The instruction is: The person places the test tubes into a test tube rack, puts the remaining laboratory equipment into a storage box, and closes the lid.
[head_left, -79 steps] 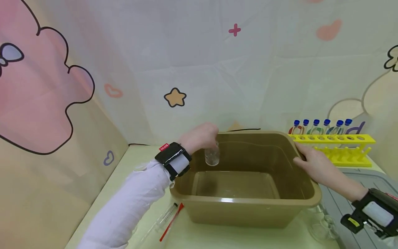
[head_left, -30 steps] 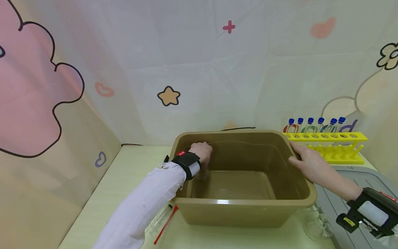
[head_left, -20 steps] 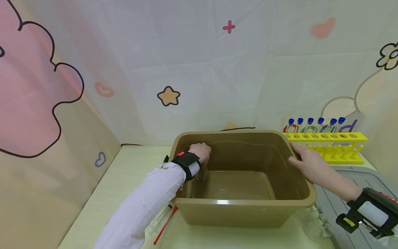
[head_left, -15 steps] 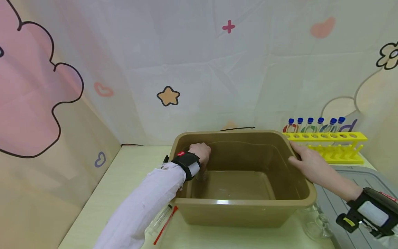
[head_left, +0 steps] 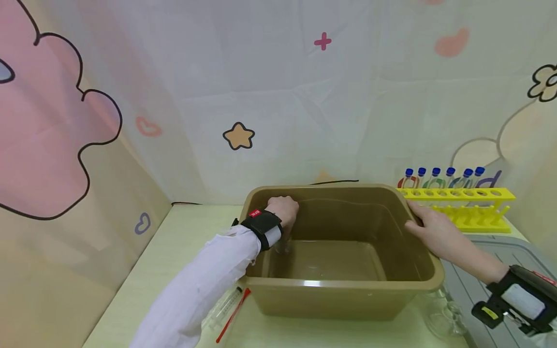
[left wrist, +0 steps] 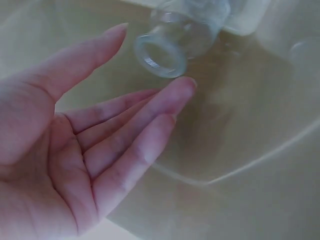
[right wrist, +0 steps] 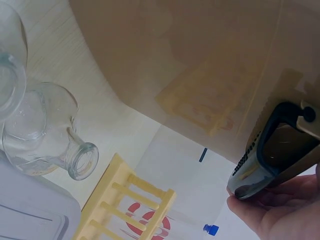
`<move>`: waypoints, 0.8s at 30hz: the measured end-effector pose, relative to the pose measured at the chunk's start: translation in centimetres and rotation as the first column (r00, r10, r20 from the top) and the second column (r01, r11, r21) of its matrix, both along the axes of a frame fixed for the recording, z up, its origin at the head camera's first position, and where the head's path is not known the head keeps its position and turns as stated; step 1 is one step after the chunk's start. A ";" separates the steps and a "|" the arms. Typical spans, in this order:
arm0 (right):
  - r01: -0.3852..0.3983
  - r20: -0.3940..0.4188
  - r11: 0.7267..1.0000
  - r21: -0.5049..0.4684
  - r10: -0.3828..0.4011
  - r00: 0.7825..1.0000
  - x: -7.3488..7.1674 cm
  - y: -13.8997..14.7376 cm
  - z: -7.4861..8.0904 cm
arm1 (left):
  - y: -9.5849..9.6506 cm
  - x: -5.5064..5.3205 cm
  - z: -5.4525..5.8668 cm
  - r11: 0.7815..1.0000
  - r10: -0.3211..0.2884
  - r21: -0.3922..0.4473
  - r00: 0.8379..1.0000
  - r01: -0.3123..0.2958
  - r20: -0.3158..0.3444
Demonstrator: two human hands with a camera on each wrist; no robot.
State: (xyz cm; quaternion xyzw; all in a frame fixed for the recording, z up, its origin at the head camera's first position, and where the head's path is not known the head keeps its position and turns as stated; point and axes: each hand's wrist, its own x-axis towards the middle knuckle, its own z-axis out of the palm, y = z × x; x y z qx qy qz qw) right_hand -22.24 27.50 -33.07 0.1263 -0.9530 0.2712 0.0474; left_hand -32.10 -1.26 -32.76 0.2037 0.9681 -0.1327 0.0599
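My left hand point(head_left: 284, 211) reaches down inside a brown plastic basin point(head_left: 344, 299). In the left wrist view, that hand's fingers and thumb are spread and relaxed, with the fingertips right at the flared lip of a clear glass bottle point(left wrist: 190, 32). The bottle point(head_left: 282, 247) is partly hidden beneath the hand in the head view, near the basin's left end. My right hand point(head_left: 439, 232) grips the basin's right rim, thumb on the inner side and fingers outside. In the right wrist view, fingers of the right hand point(right wrist: 285, 207) show at the lower right, beside the basin wall.
Behind the right hand stands a yellow rack point(head_left: 461, 194) holding several blue-capped tubes. A grey ridged tray point(head_left: 500, 251) lies at the right, with glass flasks point(right wrist: 42, 127) between it and the basin. A syringe point(head_left: 225, 305) and a thin red stick point(head_left: 232, 316) lie front left.
My left hand has lowered the glass bottle from above the basin's left side to inside it; the left hand's fingers are now loose around it. The right hand keeps its grip.
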 end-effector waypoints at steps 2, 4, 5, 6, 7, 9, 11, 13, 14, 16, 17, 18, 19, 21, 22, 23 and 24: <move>0.001 -0.004 1.000 0.003 -0.001 1.000 0.0 0.0 0.0 | 0.1 0.3 0.7 1.000 -0.031 0.003 0.999 0.031 -0.013; 0.003 -0.008 1.000 0.009 -0.003 1.000 0.0 0.0 0.0 | 0.2 0.6 1.5 0.998 -0.064 0.022 0.998 0.064 -0.019; 0.000 -0.009 1.000 0.010 0.000 1.000 0.0 0.0 0.0 | 0.3 0.8 2.0 0.996 -0.081 0.031 0.997 0.082 -0.021; -0.001 -0.011 1.000 0.012 0.001 1.000 0.0 0.0 0.0 | 0.4 1.0 2.5 0.994 -0.097 0.046 0.995 0.098 -0.023; -0.003 -0.013 1.000 0.013 0.003 1.000 0.0 0.0 0.0 | 0.5 1.1 3.0 0.991 -0.115 0.058 0.993 0.117 -0.025; -0.004 -0.017 1.000 0.015 0.004 1.000 0.0 0.0 0.0 | 0.6 1.4 3.9 0.986 -0.142 0.085 0.990 0.144 -0.023; -0.008 -0.020 1.000 0.008 0.008 1.000 0.0 0.1 -0.1 | 0.6 1.8 4.9 0.981 -0.159 0.110 0.987 0.160 -0.018; -0.009 -0.023 1.000 0.004 0.009 1.000 0.0 0.1 -0.2 | 0.4 2.3 5.8 0.976 -0.167 0.138 0.986 0.168 -0.017; -0.008 -0.024 1.000 0.003 0.008 1.000 0.0 0.1 -0.3 | 0.2 2.6 6.3 0.973 -0.168 0.156 0.986 0.169 -0.021; -0.011 -0.023 1.000 -0.002 0.011 1.000 0.0 0.1 -0.4 | -0.4 3.2 7.2 0.965 -0.173 0.189 0.983 0.181 -0.058; -0.012 -0.022 1.000 -0.003 0.012 1.000 0.0 0.1 -0.4 | -0.8 3.4 7.6 0.960 -0.175 0.205 0.981 0.189 -0.083; -0.012 -0.023 1.000 -0.003 0.012 1.000 0.0 0.1 -0.4 | -1.3 3.7 8.1 0.957 -0.175 0.216 0.979 0.195 -0.109; -0.012 -0.023 1.000 -0.004 0.012 1.000 0.0 0.1 -0.4 | -1.7 3.9 8.5 0.954 -0.171 0.223 0.975 0.199 -0.139; -0.011 -0.023 1.000 -0.006 0.011 1.000 0.0 0.1 -0.3 | -2.8 4.3 9.2 0.949 -0.153 0.246 0.970 0.198 -0.191; -0.010 -0.023 1.000 -0.006 0.010 1.000 0.0 0.1 -0.3 | -3.4 4.5 9.6 0.947 -0.139 0.258 0.969 0.190 -0.203; -0.010 -0.021 1.000 -0.006 0.010 1.000 0.0 0.1 -0.3 | -4.0 4.6 10.0 0.948 -0.123 0.265 0.970 0.178 -0.209; -0.009 -0.021 1.000 -0.005 0.008 1.000 0.0 0.1 -0.3 | -4.6 4.8 10.3 0.948 -0.106 0.273 0.972 0.162 -0.210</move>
